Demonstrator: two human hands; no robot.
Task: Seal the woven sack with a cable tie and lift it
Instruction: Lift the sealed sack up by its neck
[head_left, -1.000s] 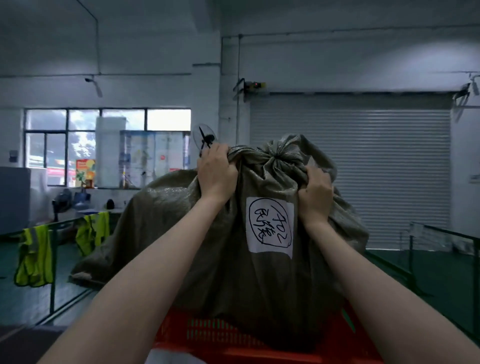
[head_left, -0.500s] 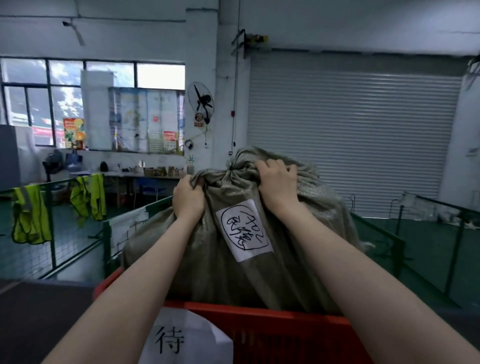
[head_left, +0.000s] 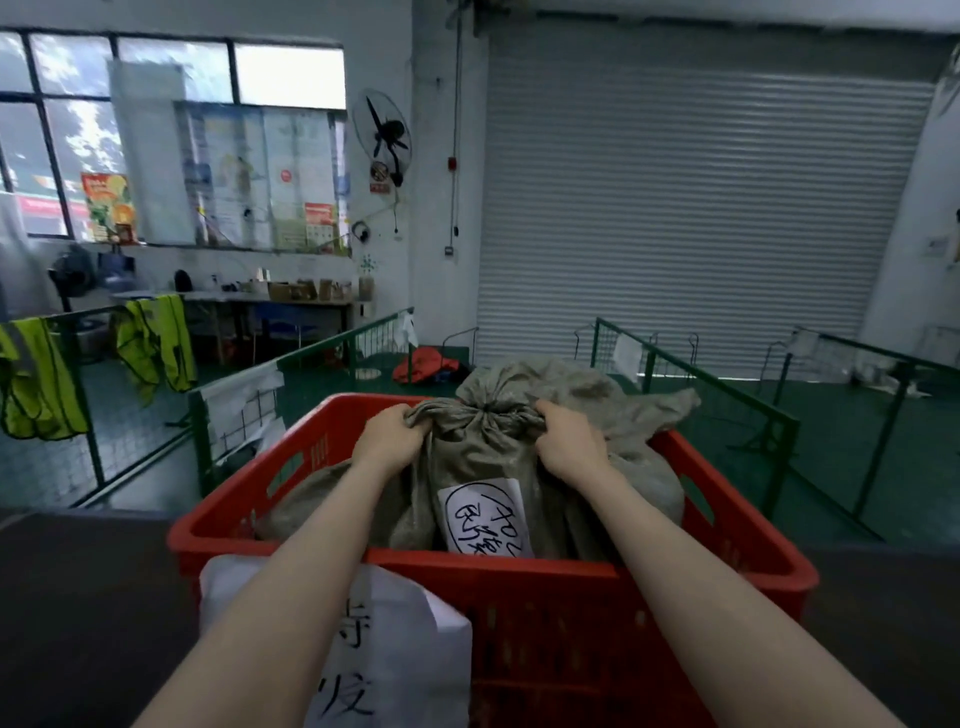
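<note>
Roller shutter (head_left: 696, 218): a closed grey shutter door fills the far wall behind green wire-mesh railings (head_left: 727, 395).
Red crate (head_left: 524, 577): a red plastic crate with slotted walls sits in the foreground on a dark surface, holding the sack.
Woven sack (head_left: 493, 457): a grey-green woven sack stands inside the red crate, its mouth gathered into a bunched neck just above the rim; the loose top of the fabric flops away toward the far side. No tie can be made out at the neck.
Left hand (head_left: 390, 435): fingers curled tight, clamped on a fistful of sack fabric just left of the gathered neck.
Right hand (head_left: 569, 441): likewise closed hard on the fabric, just right of the neck; the two hands sit either side of the bunch, near one another but apart.
Crate sign (head_left: 384, 649): a white paper sheet hangs on the crate's near wall, with large handwritten Chinese characters partly hidden by the left forearm; the lower one looks like "发".
Sack label (head_left: 485, 519): a white paper patch on the sack's near face, hand-lettered in black inside a drawn circle; it seems to begin "A02", the rest unreadable and cut off by the crate rim.
Vests (head_left: 156, 348): yellow hi-vis vests hang on the railing at left.
Wall fan (head_left: 384, 132): a black fan is mounted on the pillar.
</note>
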